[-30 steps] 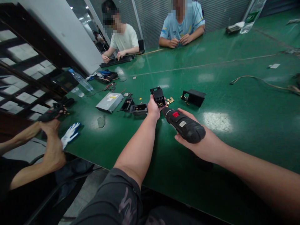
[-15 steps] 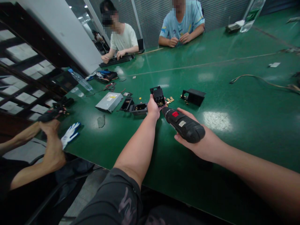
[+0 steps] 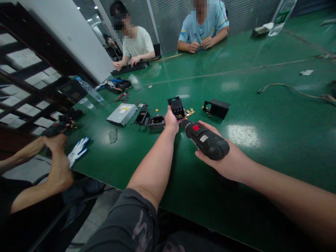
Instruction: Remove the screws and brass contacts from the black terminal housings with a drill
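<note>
Black plastic socket housing, boxy with brass contacts showing at its lower end, stands upright in the left hand, gripped between fingers and thumb above the bench. The right hand wraps around a black cordless screwdriver from beneath, its nose just beside the housing. The tool carries a red button and a small white label, its writing too small to read. On the green bench, loose brass terminals lie just past the left hand, near a second black housing. Two more black housing parts sit beside a silver metal drive unit with an unreadable yellow-and-white label. To the left, a co-worker's hands hold a black power tool near a white-and-blue glove.
</note>
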Demonstrator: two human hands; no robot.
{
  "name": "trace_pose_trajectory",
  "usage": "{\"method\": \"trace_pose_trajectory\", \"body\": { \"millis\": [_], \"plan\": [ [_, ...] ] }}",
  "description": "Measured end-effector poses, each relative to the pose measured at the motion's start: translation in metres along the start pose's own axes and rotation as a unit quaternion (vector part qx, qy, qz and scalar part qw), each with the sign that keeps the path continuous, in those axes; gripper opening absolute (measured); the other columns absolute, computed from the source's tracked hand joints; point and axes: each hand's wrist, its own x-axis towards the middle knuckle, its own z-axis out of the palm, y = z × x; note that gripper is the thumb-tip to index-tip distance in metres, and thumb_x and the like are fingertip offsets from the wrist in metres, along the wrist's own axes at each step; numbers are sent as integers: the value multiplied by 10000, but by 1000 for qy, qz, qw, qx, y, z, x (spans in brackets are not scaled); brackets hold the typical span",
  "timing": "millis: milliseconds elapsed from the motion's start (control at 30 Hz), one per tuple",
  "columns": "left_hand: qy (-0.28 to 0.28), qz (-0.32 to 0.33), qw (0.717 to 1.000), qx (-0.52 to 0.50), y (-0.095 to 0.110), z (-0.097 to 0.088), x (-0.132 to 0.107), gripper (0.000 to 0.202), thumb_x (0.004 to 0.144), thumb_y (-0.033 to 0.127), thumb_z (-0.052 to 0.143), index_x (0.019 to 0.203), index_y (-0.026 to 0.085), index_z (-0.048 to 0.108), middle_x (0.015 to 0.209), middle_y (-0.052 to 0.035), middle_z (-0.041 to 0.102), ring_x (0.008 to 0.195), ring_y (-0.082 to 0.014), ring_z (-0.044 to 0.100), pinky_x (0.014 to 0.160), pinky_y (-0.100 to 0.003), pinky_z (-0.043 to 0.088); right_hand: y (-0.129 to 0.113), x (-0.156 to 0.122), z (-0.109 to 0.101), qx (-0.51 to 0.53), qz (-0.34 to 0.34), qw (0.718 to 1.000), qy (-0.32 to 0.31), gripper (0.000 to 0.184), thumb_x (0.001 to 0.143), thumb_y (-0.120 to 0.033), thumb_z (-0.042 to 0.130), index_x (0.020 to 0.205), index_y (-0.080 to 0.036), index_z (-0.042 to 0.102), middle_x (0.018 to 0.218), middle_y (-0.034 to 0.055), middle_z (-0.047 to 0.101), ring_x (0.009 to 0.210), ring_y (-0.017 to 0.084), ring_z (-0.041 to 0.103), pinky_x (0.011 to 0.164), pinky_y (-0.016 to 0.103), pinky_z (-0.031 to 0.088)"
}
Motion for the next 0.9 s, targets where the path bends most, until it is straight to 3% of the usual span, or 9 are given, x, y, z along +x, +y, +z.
{"method": "trace_pose_trajectory", "body": {
  "millis": [267,467,667,900],
  "plan": [
    [8,-8,1000,-9,1,1,-1,651,1183,664,459,1360,149,815,853,-90,835,687,-209,784,742,-329,635,0,0,0,1,-2,1000,-3,1033,964,-421,786,1867,-255,312,1192,120,897,1019,380,881,985,567,676],
    [3,4,1000,-4,0,1,0,642,1193,640,427,1357,155,815,839,-86,825,680,-216,771,754,-347,632,4,0,1,-1,-9,1000,2,1033,968,-430,804,1866,-295,314,1220,112,896,1076,397,879,1031,599,672],
    [10,-11,1000,-14,0,1,3,664,1179,676,438,1351,159,818,850,-92,825,734,-230,794,766,-346,634,2,1,1,-1,-8,1000,7,1037,951,-417,791,1862,-265,319,1216,125,892,1066,402,877,1035,615,674],
    [4,-8,1000,-16,1,1,3,688,1185,682,438,1340,136,827,843,-94,825,669,-207,769,759,-340,635,1,1,1,-5,-2,1000,3,1049,951,-437,789,1868,-262,312,1182,119,889,1092,408,875,1044,616,671]
  ]
}}
